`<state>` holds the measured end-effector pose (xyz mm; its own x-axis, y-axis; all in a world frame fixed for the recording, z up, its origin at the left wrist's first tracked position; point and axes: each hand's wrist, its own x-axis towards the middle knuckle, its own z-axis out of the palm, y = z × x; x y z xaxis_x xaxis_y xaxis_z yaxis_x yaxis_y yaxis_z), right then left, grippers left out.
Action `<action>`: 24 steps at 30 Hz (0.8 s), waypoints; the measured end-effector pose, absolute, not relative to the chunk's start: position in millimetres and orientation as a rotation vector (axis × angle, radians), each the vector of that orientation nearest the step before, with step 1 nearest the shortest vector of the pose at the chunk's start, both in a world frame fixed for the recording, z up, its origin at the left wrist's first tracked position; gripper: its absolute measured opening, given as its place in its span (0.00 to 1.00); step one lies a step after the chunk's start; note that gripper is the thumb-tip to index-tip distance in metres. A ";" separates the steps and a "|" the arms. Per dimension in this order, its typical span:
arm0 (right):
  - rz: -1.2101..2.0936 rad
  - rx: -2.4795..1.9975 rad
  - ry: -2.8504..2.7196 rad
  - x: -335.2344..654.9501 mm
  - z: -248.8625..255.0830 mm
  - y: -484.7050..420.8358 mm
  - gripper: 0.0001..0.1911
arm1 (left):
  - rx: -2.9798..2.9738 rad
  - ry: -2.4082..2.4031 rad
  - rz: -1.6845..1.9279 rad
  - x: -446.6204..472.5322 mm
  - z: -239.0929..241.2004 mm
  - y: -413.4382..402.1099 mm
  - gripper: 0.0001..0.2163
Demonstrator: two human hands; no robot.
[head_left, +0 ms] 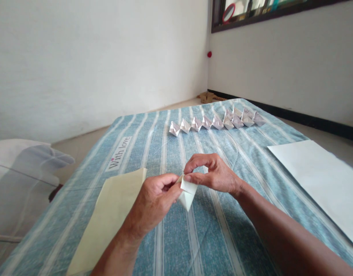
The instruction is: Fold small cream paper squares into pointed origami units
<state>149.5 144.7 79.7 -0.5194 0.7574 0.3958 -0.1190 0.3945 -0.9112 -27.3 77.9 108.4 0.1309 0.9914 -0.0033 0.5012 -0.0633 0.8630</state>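
Observation:
Above the middle of the cloth, both hands hold a small piece of folded pale paper [188, 194] that narrows to a point at the bottom. My left hand [159, 197] pinches its left side between thumb and fingers. At the top right edge, my right hand [212, 172] has thumb and forefinger closed on the paper, the finger arched. Part of the paper is hidden behind the left fingers. Farther back stands a row of folded paper boats [206, 122], several in number, doubled up toward its right end.
A blue striped tablecloth [222, 237] covers the table. Yellowish paper sheets [113, 207] lie at left, partly under my left forearm; white paper [322, 180] lies at right. A sheer white cover [18, 180] is left of the table. A cardboard box [206, 97] sits beyond the far edge.

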 end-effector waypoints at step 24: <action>1.777 -0.570 -1.564 151.0 73.5 147.1 0.12 | 1.651 1.412 0.857 -29.8 106.3 78.1 0.11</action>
